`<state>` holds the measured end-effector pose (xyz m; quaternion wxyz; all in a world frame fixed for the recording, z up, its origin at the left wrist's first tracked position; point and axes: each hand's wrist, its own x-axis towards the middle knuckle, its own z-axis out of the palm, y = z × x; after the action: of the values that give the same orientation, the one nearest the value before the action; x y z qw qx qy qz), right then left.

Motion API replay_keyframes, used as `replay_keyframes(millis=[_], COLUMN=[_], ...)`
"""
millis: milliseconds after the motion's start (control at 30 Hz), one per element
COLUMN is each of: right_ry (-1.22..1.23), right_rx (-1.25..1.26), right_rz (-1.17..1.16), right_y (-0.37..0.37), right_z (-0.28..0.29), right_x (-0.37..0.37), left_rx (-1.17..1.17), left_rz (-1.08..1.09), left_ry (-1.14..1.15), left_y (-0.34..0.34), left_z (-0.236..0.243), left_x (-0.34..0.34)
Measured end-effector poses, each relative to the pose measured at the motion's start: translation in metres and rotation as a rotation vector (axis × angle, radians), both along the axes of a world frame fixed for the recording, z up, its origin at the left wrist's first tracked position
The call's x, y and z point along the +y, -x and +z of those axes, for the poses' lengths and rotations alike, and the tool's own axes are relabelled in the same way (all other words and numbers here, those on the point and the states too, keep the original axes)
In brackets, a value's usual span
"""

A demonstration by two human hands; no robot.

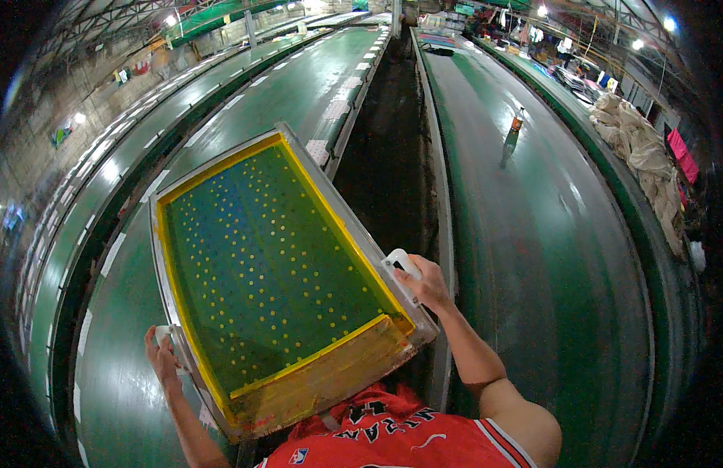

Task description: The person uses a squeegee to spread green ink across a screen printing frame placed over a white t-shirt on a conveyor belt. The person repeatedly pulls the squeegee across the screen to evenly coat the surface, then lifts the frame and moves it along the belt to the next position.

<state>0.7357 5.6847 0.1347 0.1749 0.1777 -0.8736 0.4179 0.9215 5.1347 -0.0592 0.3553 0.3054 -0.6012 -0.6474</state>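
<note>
A large screen-printing frame (pixel 268 257) is between my hands, turned at a slant over the long green table on the left and partly over the dark gap. Its green mesh carries many small yellow dots, with yellow tape along the inner edges and a stained brown band nearest me. My right hand (pixel 426 285) is closed round a white handle (pixel 397 261) on the frame's right side. At the left side, my left hand (pixel 163 360) curls round another white handle (pixel 165 335). Whether the frame touches the table underneath cannot be made out.
Long green tables (pixel 299 74) run into the distance, with pale rectangular pieces along their edges. A dark aisle (pixel 389 156) separates the left table from the right table (pixel 549 257). A small orange-labelled container (pixel 517 123) stands there. Crumpled beige cloth (pixel 630 148) heaps at far right.
</note>
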Motion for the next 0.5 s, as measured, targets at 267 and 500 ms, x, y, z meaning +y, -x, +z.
replay_keyframes(millis=[267, 500], right_ry=[0.021, 0.054], right_rx=[-0.049, -0.034], right_rz=[-0.011, -0.1], right_y=[-0.012, -0.036], right_z=[0.009, 0.01], right_x=[-0.009, -0.022], left_rx=[-0.004, 0.054], left_rz=[-0.07, -0.091], left_ry=[0.03, 0.007], left_y=[0.012, 0.026], left_z=[0.0, -0.017], left_x=[-0.012, -0.027])
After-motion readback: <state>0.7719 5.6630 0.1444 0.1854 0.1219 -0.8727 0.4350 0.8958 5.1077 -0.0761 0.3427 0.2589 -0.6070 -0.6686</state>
